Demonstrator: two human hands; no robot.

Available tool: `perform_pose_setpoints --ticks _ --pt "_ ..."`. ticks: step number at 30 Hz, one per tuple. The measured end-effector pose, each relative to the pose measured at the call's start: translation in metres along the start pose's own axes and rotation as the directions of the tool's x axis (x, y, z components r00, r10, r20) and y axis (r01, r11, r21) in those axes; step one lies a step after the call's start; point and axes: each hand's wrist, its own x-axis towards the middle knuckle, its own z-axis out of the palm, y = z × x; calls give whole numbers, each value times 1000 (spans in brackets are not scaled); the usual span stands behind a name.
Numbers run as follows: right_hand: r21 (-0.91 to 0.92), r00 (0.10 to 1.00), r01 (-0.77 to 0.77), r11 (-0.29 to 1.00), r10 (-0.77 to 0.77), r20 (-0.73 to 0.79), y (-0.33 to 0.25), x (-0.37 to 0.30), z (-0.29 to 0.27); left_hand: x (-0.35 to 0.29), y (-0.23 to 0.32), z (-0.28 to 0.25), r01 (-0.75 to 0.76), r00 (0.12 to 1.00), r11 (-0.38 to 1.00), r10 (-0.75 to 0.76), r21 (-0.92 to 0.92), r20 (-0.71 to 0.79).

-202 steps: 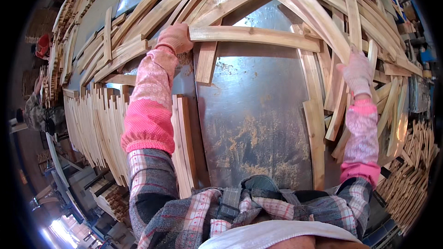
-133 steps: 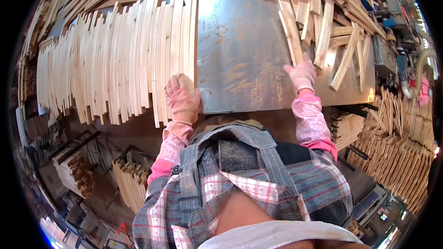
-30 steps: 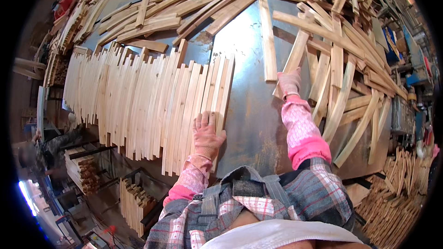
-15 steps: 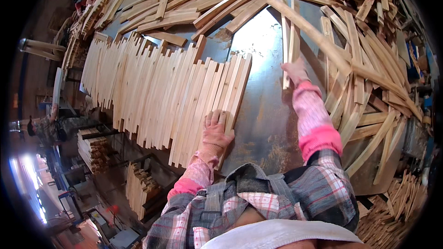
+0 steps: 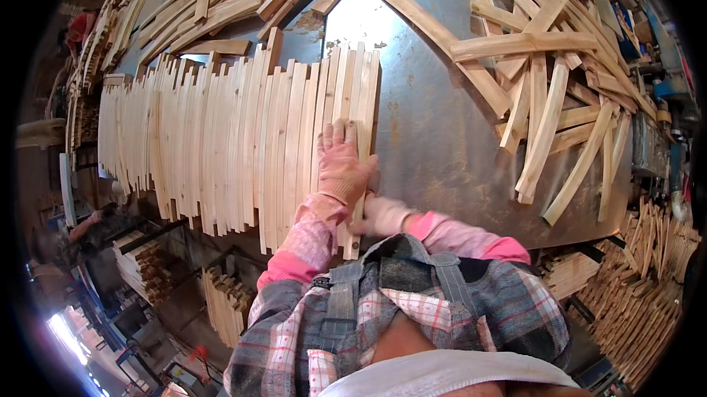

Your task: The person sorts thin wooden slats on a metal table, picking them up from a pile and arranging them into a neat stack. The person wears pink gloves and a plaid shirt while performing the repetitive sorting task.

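Observation:
A long row of pale wooden strips lies side by side on the metal tabletop, their ends uneven. My left hand, in a pinkish work glove, rests flat on the right part of the row with its fingers stretched out. Close beside it, my right hand, also gloved, is at the near right end of the row against the outermost strips. That hand is smeared by motion, and its fingertips are hidden at the strips' edge, so its grip does not show.
Curved, loose wooden slats lie crisscrossed on the metal table at the right. More slats are heaped along the far left. Stacked wood stands below the table's near edge, and further bundles sit at the lower right.
My right hand has come from the far right, where it held narrow strips, back to the row's near end. Those strips are gone from there. My left hand stays on the row; the view has shifted.

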Motion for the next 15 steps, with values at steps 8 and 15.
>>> perform_pose_setpoints --ticks 8,15 --pt "-8 448 -643 766 367 -815 91 31 -265 -1 -6 -2 -8 1000 1000 8 -2 -10" --pt "107 672 -385 917 358 -648 128 41 -267 -4 -5 -9 4 1000 1000 -4 -26 -7"
